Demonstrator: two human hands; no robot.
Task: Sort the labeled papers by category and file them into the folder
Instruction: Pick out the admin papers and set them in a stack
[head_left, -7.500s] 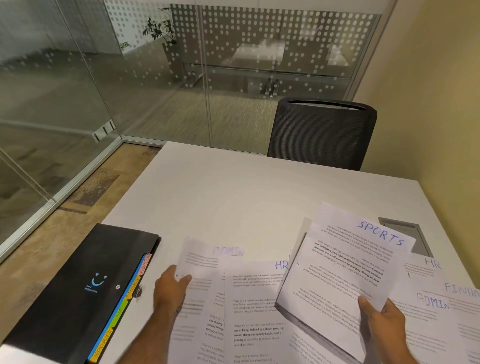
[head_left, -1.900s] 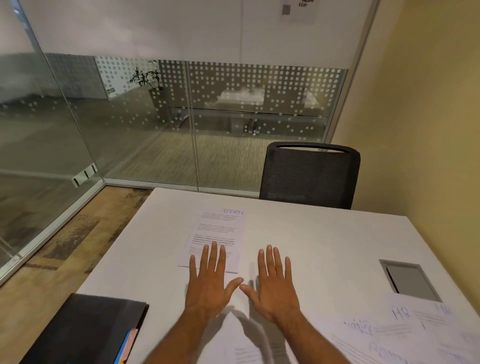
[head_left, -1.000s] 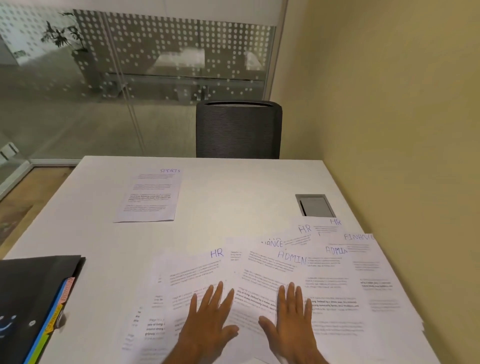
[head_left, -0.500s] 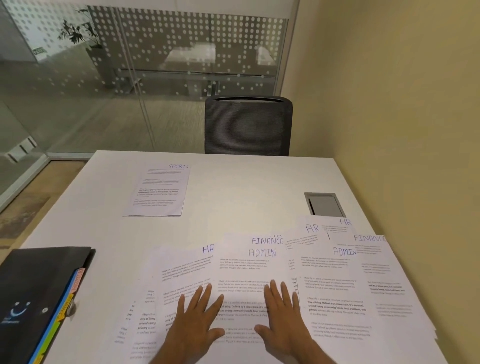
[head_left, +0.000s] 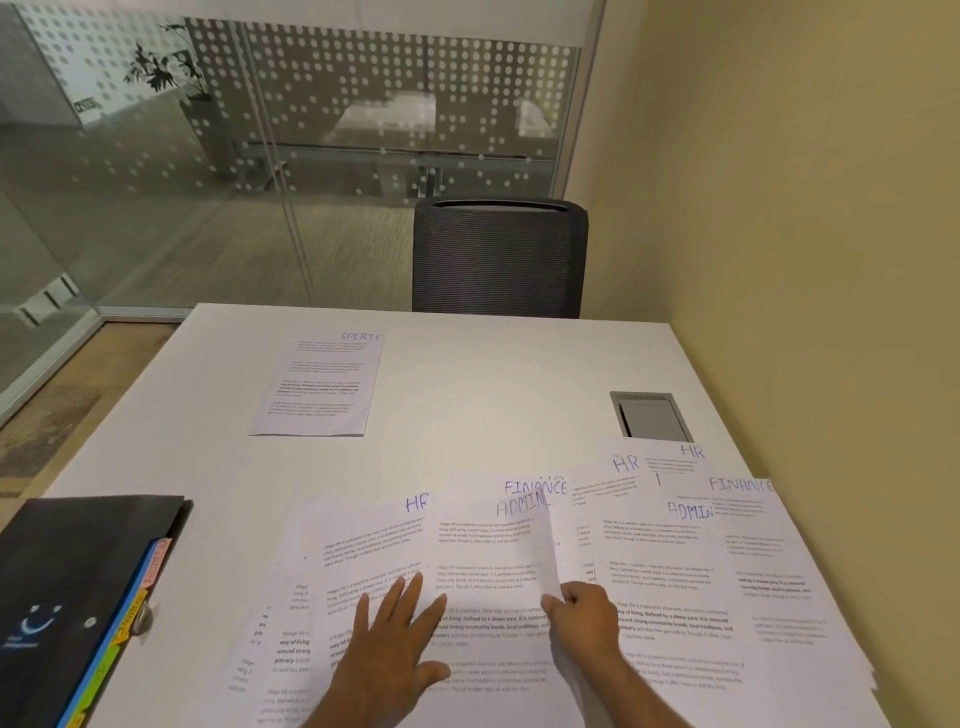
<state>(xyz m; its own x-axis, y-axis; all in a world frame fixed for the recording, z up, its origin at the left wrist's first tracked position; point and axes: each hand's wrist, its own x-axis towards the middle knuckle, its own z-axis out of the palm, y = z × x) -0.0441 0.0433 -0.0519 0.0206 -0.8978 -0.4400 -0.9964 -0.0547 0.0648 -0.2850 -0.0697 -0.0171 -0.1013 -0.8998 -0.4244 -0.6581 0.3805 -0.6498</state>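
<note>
1. Left hand (head_left: 397, 631): fingers straight and spread, palm pressing flat on the overlapped sheets at 6 o'clock, apparently to keep the fan from sliding while one sheet is worked free.
2. Right hand (head_left: 584, 616): fingers curled, pinching the right edge of the ADMIN sheet (head_left: 493, 561), which lifts slightly there (judged the start of pulling it out for sorting).
3. SPORTS sheet (head_left: 319, 387): alone at 11 o'clock, well apart from the rest, seemingly the seed of a category pile.
4. Unsorted papers (head_left: 727, 597): fanned across 4 to 6 o'clock so the handwritten labels show. Labels legible: HR three, FINANCE two, ADMIN two, SPORTS one; sheets buried at the left edge cannot be counted.
5. Folder (head_left: 62, 592): one, black, at 8 o'clock on the table (head_left: 493, 374), coloured tabs along its right edge; it looks closed, so nothing appears to be going in yet.
6. Chair (head_left: 501, 257): one, at 12 o'clock beyond the table.
</note>
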